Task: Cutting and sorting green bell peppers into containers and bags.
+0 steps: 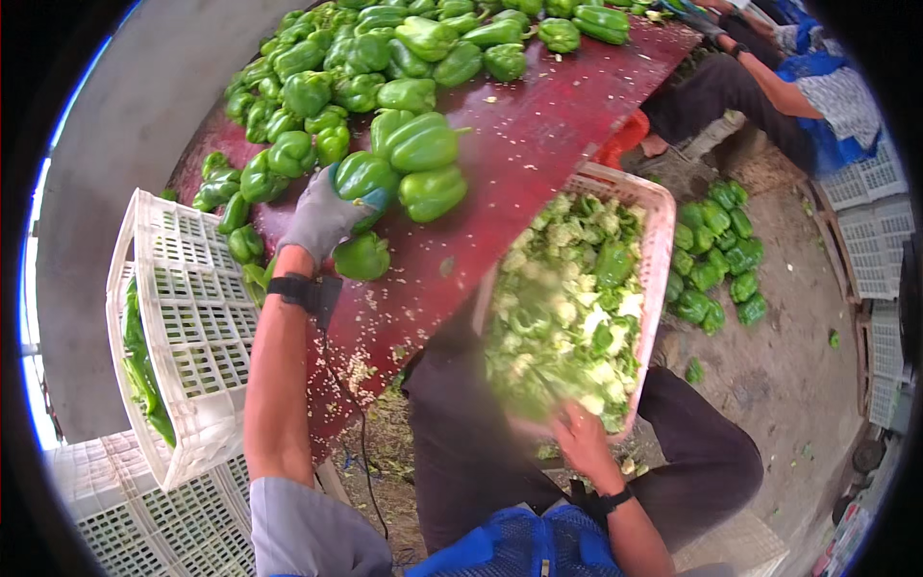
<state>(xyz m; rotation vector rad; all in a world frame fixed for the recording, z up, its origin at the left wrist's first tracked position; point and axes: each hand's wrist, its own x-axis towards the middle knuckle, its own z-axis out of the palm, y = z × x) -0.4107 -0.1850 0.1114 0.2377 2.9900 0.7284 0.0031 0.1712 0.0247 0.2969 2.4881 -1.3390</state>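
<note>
My left hand (327, 216), in a grey glove with teal fingertips, is on the red table with its fingers curled round a green bell pepper (367, 179). More peppers sit against it, including a pepper (431, 194) to its right and a smaller pepper (361, 257) just below. My bare right hand (583, 440) is closed at the near edge of a pinkish-white plastic crate (657, 279). Something thin and blurred seems to point up from its fingers, too smeared to name. Pale pepper cores and green scraps (567, 298) fill the crate.
A large heap of bell peppers (365, 53) covers the far part of the red table (538, 125); seeds litter its near edge. Left stands a tilted white crate (197, 308). More peppers (716, 240) lie on the floor at right, near stacked crates (875, 240). A co-worker (769, 87) sits far right.
</note>
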